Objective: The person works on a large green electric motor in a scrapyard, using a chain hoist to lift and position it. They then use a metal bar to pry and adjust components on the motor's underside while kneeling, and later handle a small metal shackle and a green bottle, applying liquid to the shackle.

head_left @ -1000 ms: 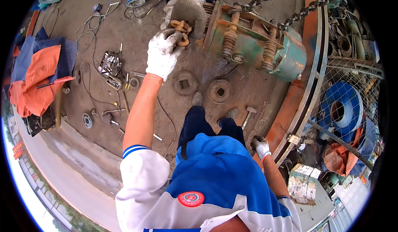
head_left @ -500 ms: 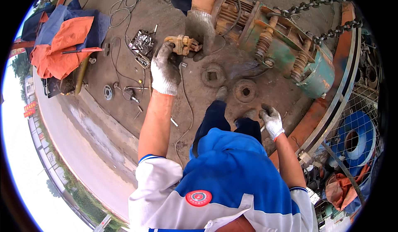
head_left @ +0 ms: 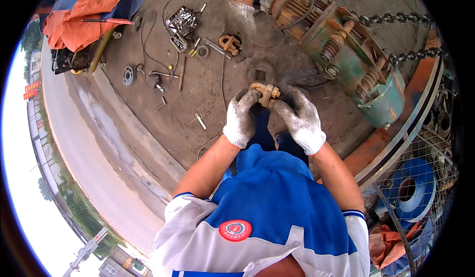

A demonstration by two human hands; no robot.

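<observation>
Low in front of my body, both hands hold a rusty yellow-brown metal clamp (head_left: 266, 94) with bolts or prongs on it. My left hand (head_left: 242, 116), in a soiled white knit glove, pinches its left end. On the other end the thumb and fingers of my right hand (head_left: 301, 118), gloved alike, are closed; its fingertips look dark and blurred. Farther off, a similar rusty clamp (head_left: 230, 44) lies on the ground beside a co-worker's gloved hand (head_left: 241, 17). Whether that hand touches it I cannot tell.
A green and rusty motor hoist (head_left: 356, 59) with heavy chains (head_left: 401, 18) lies to the right. Round metal discs, one a square-holed disc (head_left: 261, 74), rest near my feet. Leftward are a tray of small metal parts (head_left: 183, 22), a hammer (head_left: 111, 22), loose tools and a cable.
My left hand has come back toward my body with the clamp, away from the co-worker's hand. From the lower right, my right hand has moved in and taken hold of it too.
</observation>
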